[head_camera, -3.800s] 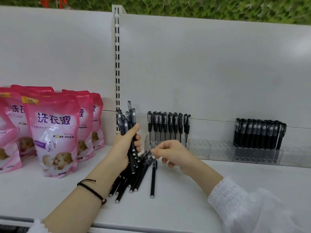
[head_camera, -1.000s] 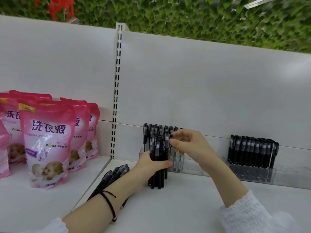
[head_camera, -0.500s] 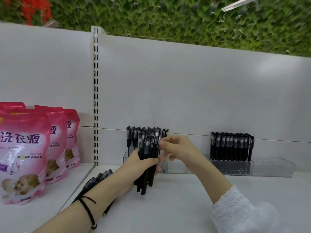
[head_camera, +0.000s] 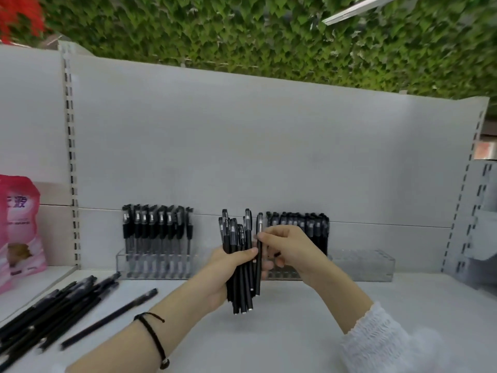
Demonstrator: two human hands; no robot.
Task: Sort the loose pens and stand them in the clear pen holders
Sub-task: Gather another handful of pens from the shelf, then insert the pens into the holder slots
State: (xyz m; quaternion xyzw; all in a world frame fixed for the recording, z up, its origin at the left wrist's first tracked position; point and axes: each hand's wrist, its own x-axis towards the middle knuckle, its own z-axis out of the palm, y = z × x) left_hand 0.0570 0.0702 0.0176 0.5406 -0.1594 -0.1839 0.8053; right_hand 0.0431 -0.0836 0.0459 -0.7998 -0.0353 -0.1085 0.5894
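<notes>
My left hand (head_camera: 223, 275) grips an upright bundle of black pens (head_camera: 238, 265) above the white shelf. My right hand (head_camera: 289, 247) pinches a single black pen (head_camera: 259, 265) at the bundle's right edge, held upright. Behind, a clear pen holder (head_camera: 150, 265) at the left carries a row of black pens (head_camera: 157, 224). A second clear holder (head_camera: 360, 265) at the right has black pens (head_camera: 309, 227) in its left part, partly hidden by my right hand. Several loose black pens (head_camera: 53, 308) lie on the shelf at the lower left.
A pink pouch (head_camera: 20, 224) stands at the far left beyond a slotted upright (head_camera: 71, 162). The white back panel (head_camera: 255, 146) rises behind the holders. Bare shelf surface (head_camera: 403, 297) lies to the right, with another slotted upright (head_camera: 468, 184) at the far right.
The view has swung to the right. My two hands have carried the bundle rightward, from in front of the left holder to in front of the right one. My right hand now pinches one pen.
</notes>
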